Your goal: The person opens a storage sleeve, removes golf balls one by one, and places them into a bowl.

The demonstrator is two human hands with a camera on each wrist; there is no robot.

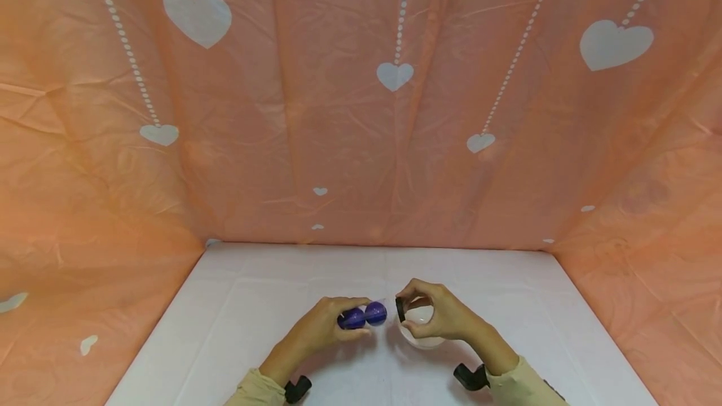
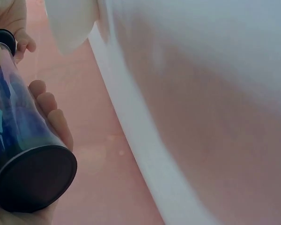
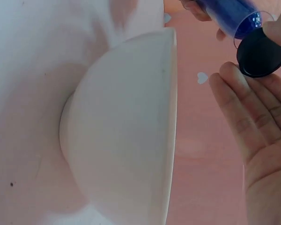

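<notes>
In the head view my left hand grips a clear tube holding two purple-blue balls. The tube lies roughly level, its other end capped by a black base in the left wrist view. A black cap is pinched between the thumb and fingers of my right hand. From the right wrist, the cap's round face stands right at the tube's clear open rim, with a ball just inside. Under my right hand sits a white bowl, partly hidden by that hand in the head view.
The white-covered table spreads beneath both hands. Orange sheeting printed with pale hearts encloses it at the back and both sides. Black wrist mounts stick out under the sleeves.
</notes>
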